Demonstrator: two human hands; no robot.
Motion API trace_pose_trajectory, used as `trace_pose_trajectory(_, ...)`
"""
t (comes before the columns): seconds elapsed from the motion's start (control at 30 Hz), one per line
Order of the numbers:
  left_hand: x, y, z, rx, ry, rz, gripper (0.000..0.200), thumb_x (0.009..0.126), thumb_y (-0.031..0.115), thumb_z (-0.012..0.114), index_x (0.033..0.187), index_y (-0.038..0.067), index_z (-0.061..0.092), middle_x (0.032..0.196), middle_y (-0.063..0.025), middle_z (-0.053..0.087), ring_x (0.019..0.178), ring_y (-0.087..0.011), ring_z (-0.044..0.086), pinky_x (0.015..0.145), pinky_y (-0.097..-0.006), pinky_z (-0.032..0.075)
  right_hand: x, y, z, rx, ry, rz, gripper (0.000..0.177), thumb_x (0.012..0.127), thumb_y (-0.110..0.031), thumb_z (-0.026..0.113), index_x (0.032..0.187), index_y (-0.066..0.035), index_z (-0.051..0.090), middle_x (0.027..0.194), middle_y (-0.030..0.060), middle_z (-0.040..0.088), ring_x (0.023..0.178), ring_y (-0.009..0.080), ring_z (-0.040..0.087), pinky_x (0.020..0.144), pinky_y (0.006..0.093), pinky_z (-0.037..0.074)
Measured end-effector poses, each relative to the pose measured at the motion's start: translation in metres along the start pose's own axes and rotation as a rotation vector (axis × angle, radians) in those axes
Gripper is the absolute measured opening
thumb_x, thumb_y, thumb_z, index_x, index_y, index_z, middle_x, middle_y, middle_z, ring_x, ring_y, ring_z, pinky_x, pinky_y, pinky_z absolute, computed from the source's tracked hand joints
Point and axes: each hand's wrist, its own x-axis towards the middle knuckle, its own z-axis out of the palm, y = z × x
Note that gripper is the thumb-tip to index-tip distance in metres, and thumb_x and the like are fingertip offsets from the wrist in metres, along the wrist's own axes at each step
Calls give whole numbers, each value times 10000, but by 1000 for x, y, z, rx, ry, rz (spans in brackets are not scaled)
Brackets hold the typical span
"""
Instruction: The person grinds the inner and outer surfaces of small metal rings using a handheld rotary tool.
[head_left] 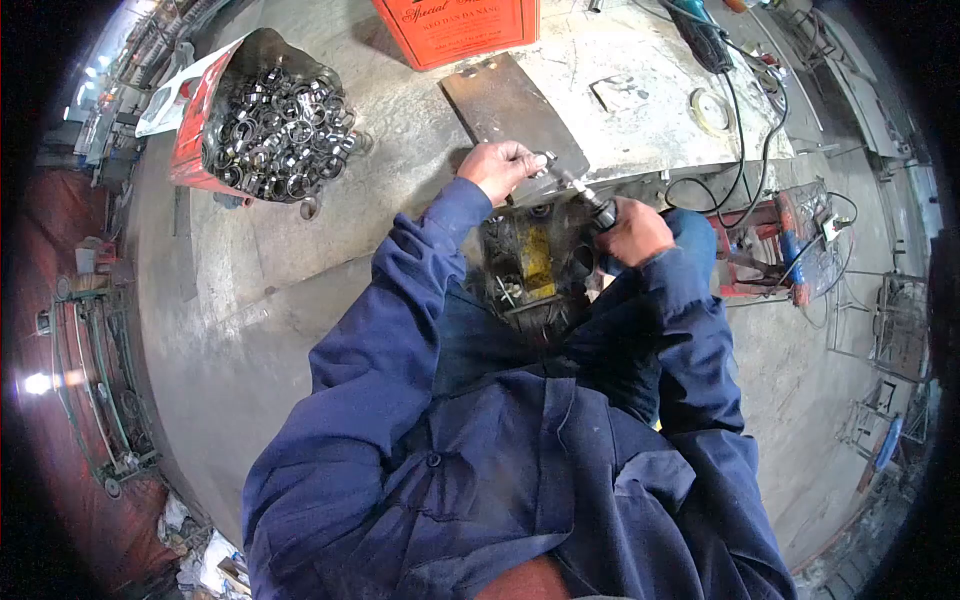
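Observation:
My left hand (497, 170) pinches a small metal ring (543, 161) between thumb and fingertips, over the near edge of a flat steel plate (515, 105). The fingers partly hide the ring. Wrapped in my right hand (637, 233) is a dark handheld die grinder (604, 212), its thin light spindle aimed up and left at the ring. The grinder's tip is blurred, right beside the ring. At the left stands a cut-open red tin (190, 150), lying tilted and full of shiny metal rings (285, 130).
A red-orange can (460, 35) stands behind the plate. At the back right lie a green power tool (700, 38), a tape roll (711, 111) and black cables (741, 165). A red stand (757, 248) is on the right; a green-framed cart (98, 375) on the left.

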Motion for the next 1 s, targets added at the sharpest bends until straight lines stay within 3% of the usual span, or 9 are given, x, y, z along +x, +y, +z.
trace_pose_trajectory(0.1,4,2,2,49,7,73,300,845,374,636,787,80,630,591,54,490,522,-35,402,476,-212,307,-9,13,1,46,97,22,289,653,-212,657,870,-26,615,844,237,624,858,396,599,747,437,477)
trace_pose_trajectory(0.3,4,38,-12,60,-110,-52,242,849,317,632,795,82,623,595,38,511,492,-39,420,430,-215,336,-7,41,3,-88,91,80,396,669,-302,725,811,54,625,794,272,616,788,398,619,698,444,509)
trace_pose_trajectory(0.4,57,64,-59,122,90,176,180,854,269,622,877,91,612,613,22,548,484,-63,468,411,-227,379,-6,27,-5,-42,63,65,388,649,-291,725,821,45,634,813,262,623,787,397,618,717,433,506)
trace_pose_trajectory(0.47,63,121,-110,-231,135,266,241,842,289,641,979,96,593,674,-8,584,479,-85,492,402,-241,403,-9,18,-11,14,73,70,393,638,-269,730,853,41,617,824,250,629,824,391,613,739,424,496)
trace_pose_trajectory(0.53,59,158,-156,-16,371,408,369,806,358,668,991,46,603,690,-34,594,482,-100,498,441,-251,406,-6,27,-5,-5,102,53,390,631,-244,739,879,29,612,832,244,632,839,384,614,743,421,491)
trace_pose_trajectory(0.63,66,136,-230,53,554,634,293,847,318,616,921,35,617,669,-47,595,551,-113,530,473,-268,425,-16,13,-11,38,120,47,376,620,-220,747,897,-5,611,833,228,640,833,374,619,727,416,485)
trace_pose_trajectory(0.77,-35,77,-240,655,650,215,355,796,366,674,905,31,632,678,-51,602,520,-121,532,492,-285,429,2,62,9,278,-8,52,349,620,-189,710,867,24,586,773,222,628,770,363,622,681,397,474)
trace_pose_trajectory(0.83,-65,9,-241,731,659,307,355,780,387,685,828,39,637,666,-72,614,570,-143,567,548,-319,457,-2,46,1,274,14,1,329,626,-174,701,858,26,581,755,216,619,735,352,613,668,387,469)
trace_pose_trajectory(1.0,-119,-144,-227,856,824,-146,233,748,294,685,859,96,634,739,-112,649,693,-270,632,630,-354,493,-13,30,-17,233,150,-86,290,668,-157,690,857,30,574,706,165,601,649,247,572,655,348,456)
